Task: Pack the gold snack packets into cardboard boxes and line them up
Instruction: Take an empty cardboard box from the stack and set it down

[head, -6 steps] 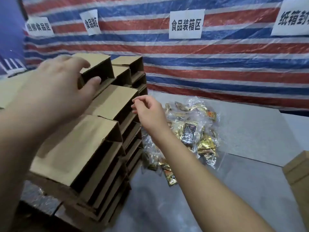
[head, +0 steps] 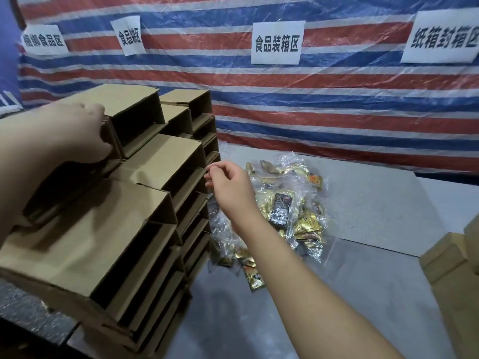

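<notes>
Open-ended cardboard boxes (head: 103,229) are stacked in several tiers on the left. My left hand (head: 72,136) grips the near end of the top box (head: 129,99), fingers over its top edge and thumb below. My right hand (head: 230,187) hovers just right of the stack, fingers loosely curled and holding nothing. Behind it, gold snack packets (head: 305,224) lie heaped in a crumpled clear plastic bag (head: 293,172) on the grey table (head: 375,203). One loose gold packet (head: 255,278) lies nearer me.
More cardboard boxes (head: 451,268) stand at the right edge of the table. A red, white and blue striped tarp (head: 337,112) with white paper signs (head: 277,44) closes off the back.
My left hand has drawn back and closed on the top box's near end. My right hand has sunk slightly beside the stack.
</notes>
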The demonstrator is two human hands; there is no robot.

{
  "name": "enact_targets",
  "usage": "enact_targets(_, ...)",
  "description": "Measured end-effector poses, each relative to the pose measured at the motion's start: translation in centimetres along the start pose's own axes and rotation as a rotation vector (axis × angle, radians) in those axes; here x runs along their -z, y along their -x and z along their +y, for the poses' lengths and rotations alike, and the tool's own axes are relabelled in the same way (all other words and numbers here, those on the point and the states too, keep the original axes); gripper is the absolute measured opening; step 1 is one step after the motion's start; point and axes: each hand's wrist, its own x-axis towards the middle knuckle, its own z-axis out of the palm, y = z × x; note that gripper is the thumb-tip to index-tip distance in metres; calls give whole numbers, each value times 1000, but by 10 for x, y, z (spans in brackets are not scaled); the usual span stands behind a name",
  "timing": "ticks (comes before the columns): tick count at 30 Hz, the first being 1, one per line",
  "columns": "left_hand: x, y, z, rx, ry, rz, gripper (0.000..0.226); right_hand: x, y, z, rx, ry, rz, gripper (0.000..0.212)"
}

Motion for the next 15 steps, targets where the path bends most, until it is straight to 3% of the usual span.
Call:
enact_targets(2, -14, -7, -1, -27, -16, -25, 50, 6, -2, 2, -14, -32, 6, 16)
enact_targets(6, -29, -2, 4, -26, -29, 156, 25, 7, -7, 5, -25, -17, 22, 18)
enact_targets(10, -31, 5, 5, -4, -21, 223, 27, -14, -15, -3, -18, 20, 3, 18)
enact_targets(15, -24, 17, 10, 72, -80, 184, 27, -62, -34, -21, -29, 114, -101, 17)
